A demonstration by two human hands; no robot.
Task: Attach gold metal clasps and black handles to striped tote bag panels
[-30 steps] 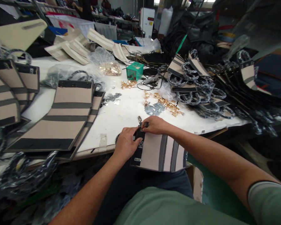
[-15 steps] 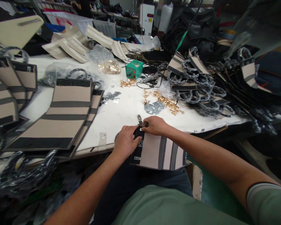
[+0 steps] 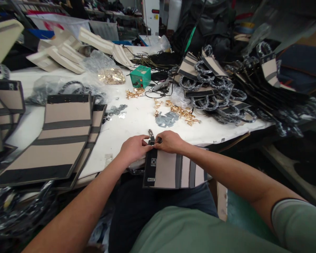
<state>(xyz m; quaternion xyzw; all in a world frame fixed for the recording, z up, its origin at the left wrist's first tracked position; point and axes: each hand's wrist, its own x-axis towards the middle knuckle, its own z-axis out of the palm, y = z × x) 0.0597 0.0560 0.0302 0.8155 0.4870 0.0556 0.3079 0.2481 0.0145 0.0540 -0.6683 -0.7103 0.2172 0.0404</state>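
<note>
A beige bag panel [image 3: 167, 170] with dark stripes lies across my lap, leaning at the table's front edge. Small metal plates [image 3: 153, 162] sit on its black border strip. At the top of that strip, a slim metal-tipped tab [image 3: 150, 134] sticks out. My left hand [image 3: 135, 149] grips the border from the left, thumb pressed on top near the tab. My right hand [image 3: 170, 142] is closed in a pinch at the same spot, fingertips almost meeting the left thumb. Whatever small piece lies between the right fingers is hidden.
Gold-coloured fittings [image 3: 183, 111] and flat grey metal plates [image 3: 166, 119] lie ahead on the white table. Behind them are a green box [image 3: 140, 76] and a corded hand tool [image 3: 158, 86]. Stacked panels [image 3: 65, 128] stand left; panels with plastic-wrapped handles [image 3: 210, 88] are piled right.
My left hand has shifted up the border strip, uncovering a metal plate lower down, and its thumb now reaches the right fingertips. The view has turned slightly to the right.
</note>
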